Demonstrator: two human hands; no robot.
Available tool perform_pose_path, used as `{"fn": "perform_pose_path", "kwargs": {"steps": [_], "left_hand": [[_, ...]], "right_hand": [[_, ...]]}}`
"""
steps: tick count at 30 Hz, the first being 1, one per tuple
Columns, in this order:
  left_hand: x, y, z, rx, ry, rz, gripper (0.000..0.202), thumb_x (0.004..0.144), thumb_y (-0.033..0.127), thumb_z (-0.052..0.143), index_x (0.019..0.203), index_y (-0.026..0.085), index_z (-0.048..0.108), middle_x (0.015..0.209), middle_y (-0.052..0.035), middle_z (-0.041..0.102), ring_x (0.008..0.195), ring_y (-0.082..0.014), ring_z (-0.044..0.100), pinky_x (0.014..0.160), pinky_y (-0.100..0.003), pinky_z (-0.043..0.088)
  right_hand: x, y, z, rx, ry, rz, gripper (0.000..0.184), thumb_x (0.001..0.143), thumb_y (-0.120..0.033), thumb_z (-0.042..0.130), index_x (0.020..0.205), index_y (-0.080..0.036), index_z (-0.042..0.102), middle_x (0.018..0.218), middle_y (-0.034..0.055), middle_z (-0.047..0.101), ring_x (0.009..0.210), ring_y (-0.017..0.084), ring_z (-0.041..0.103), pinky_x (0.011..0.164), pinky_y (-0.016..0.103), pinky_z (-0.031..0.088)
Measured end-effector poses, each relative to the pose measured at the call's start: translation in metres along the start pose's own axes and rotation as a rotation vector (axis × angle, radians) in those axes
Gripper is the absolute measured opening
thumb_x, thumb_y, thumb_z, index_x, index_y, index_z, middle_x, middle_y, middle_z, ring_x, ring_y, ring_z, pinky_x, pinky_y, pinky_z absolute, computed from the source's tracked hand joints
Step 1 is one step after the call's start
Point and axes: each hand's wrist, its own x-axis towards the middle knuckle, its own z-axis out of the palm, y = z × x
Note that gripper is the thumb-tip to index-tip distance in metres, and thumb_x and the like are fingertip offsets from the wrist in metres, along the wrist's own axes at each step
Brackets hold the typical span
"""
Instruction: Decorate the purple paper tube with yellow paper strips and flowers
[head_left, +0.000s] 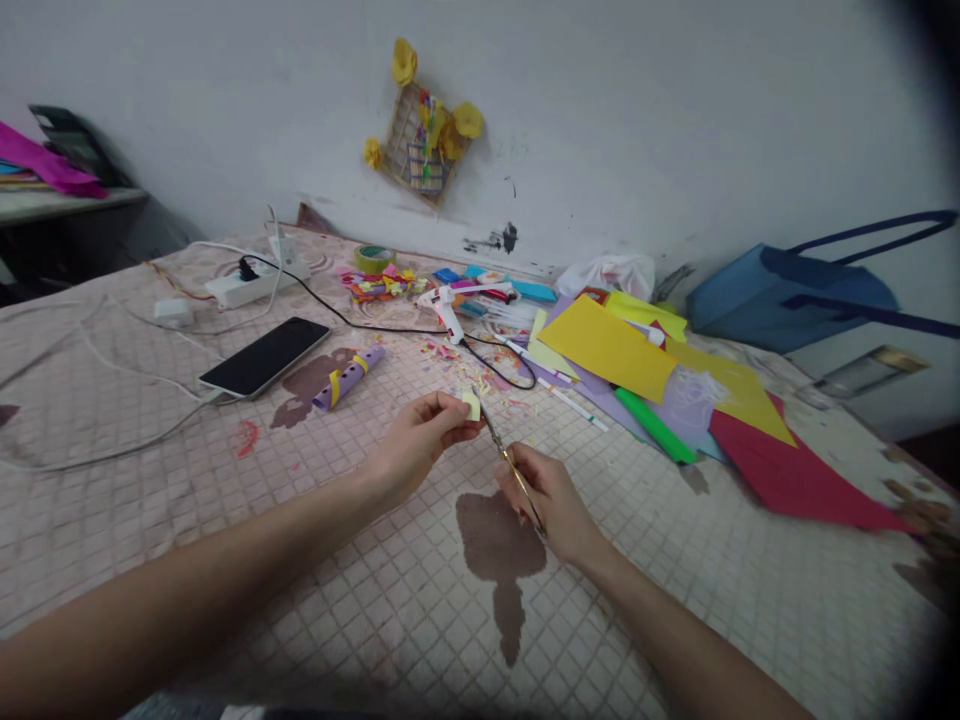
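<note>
Pale yellow paper — a small piece (472,406) — sits pinched between the thumb and fingers of a person's left hand (427,430) above a grid-patterned tablecloth (330,560). The right hand (547,500), at five o'clock from the paper, is closed around the handles of a pair of scissors (517,480), whose blades point up toward eleven and end right at the piece's edge. Whether the blades are touching it, or stand parted, cannot be told.

Between nine and ten o'clock lies a purple paper roll (349,377) wound with a yellow strip, and beyond it a dark-screened tablet (265,357) with a white cable plugged in. A white power strip (259,285) rests at ten. At eleven, a roll of green tape (375,260) stands just behind a heap of colourful scraps (382,287). Near twelve, a white glue gun (448,312) lies among paper clippings, its black cord looped beside it.

Stacked sheets fill the two-to-three o'clock side: a yellow sheet (607,345) at two; a green roll (655,424) and a tangle of white string (694,390) at three; a red sheet (795,470) just past three. A blue bag (787,295) leans behind them — and a flower-trimmed hanging (431,140) decorates the wall at twelve.
</note>
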Motion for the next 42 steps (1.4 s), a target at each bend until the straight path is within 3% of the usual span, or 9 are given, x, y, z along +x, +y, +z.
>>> {"fn": "perform_pose_path", "kwargs": {"steps": [42], "left_hand": [[-0.0012,-0.0005,0.0012,0.002,0.002,0.013,0.011,0.072,0.021,0.065,0.068,0.013,0.058,0.074,-0.0014,0.062,0.072,-0.0111,0.059,0.076,-0.027,0.046]], "right_hand": [[-0.0010,-0.0023,0.0002,0.023,-0.021,0.035,0.035,0.082,-0.045,0.047,0.060,-0.019,0.040,0.047,-0.0068,0.039,0.042,0.007,0.035,0.042,0.021,0.025]]}}
